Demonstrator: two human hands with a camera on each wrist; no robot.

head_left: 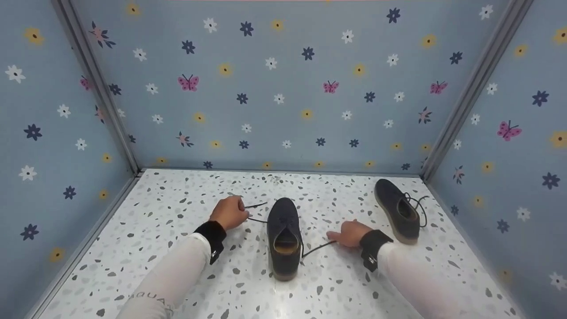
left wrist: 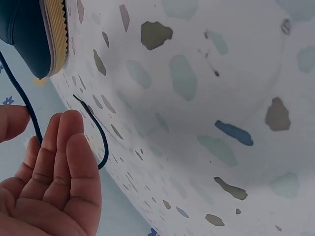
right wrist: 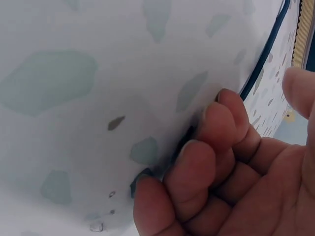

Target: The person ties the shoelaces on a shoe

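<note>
A dark lace-up shoe (head_left: 284, 212) stands between my hands, toe pointing away, its laces spread out to both sides. My left hand (head_left: 229, 213) holds the left shoelace (left wrist: 22, 93), which runs between thumb and fingers; its loose end (left wrist: 103, 140) comes out beyond the fingertips. To the shoe's right, my right hand (head_left: 352, 233) rests low at the surface, index finger reaching toward the shoe. The right shoelace (right wrist: 268, 49) passes behind its bent fingertips (right wrist: 194, 164), with the thumb (right wrist: 300, 91) apart from them. Part of that lace is hidden by the fingers.
A second dark shoe (head_left: 390, 195) lies angled at the far right, its laces (head_left: 425, 212) trailing loosely beside it. The surface is white and speckled (head_left: 186, 266). Blue flowered panels (head_left: 283, 97) with grey corner strips (head_left: 478, 84) enclose the back and both sides.
</note>
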